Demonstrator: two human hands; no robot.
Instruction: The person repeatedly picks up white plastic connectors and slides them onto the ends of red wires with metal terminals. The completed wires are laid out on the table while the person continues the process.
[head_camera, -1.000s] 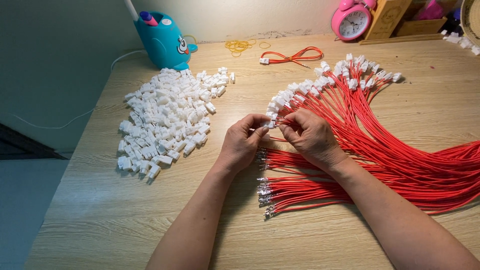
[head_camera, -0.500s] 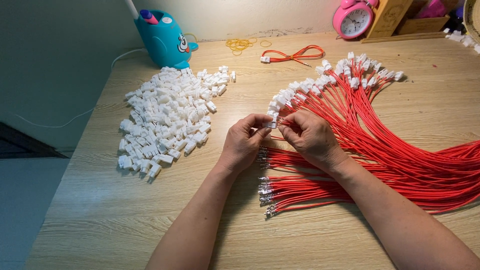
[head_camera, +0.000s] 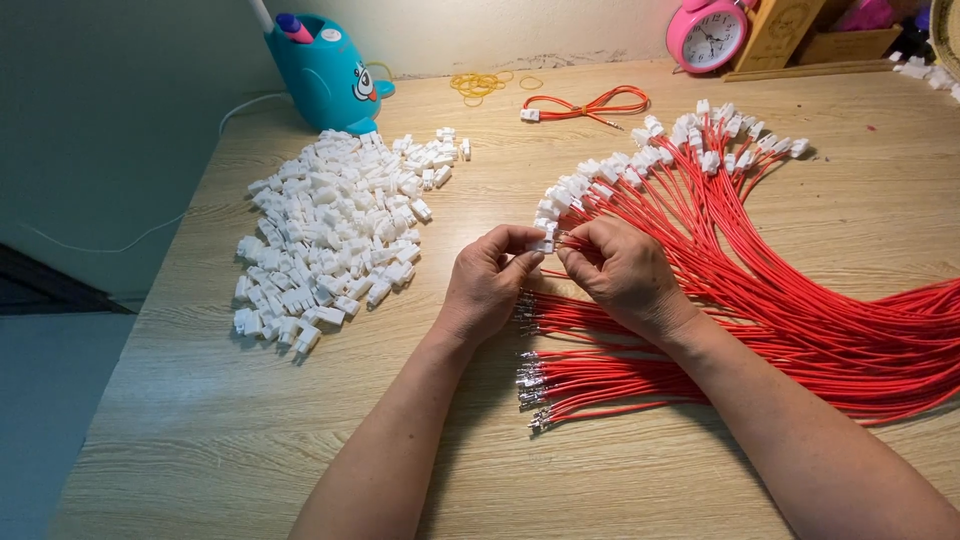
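- Nothing of note had shifted since the earlier frames: both hands remained at the same spot over the wire bundle, and the piles lay as before.
- Left hand (head_camera: 490, 285) pinched a small white connector housing (head_camera: 541, 244) between thumb and forefinger, fingers narrow around it.
- Right hand (head_camera: 625, 275) pinched the end of a red wire (head_camera: 566, 238), fingertips closed on it; the wire tip met the housing, though whether it was seated could not be told at this size.
- Risk: a misaligned terminal could bend or stop short of latching if pushed at an angle.
- Risk: the forearms lay across the unterminated wires (head_camera: 560, 375), and a drag of the wrist could tangle or scatter them.
- Finished wires (head_camera: 700, 150) fanned out beyond the hands; loose white housings (head_camera: 330, 230) lay heaped well to the left.
- Wooden table (head_camera: 220, 440) carried a blue pen holder (head_camera: 325, 70), yellow rubber bands (head_camera: 478, 84), a separate looped red wire (head_camera: 590, 103) and a pink alarm clock (head_camera: 708, 35) near the pale wall.
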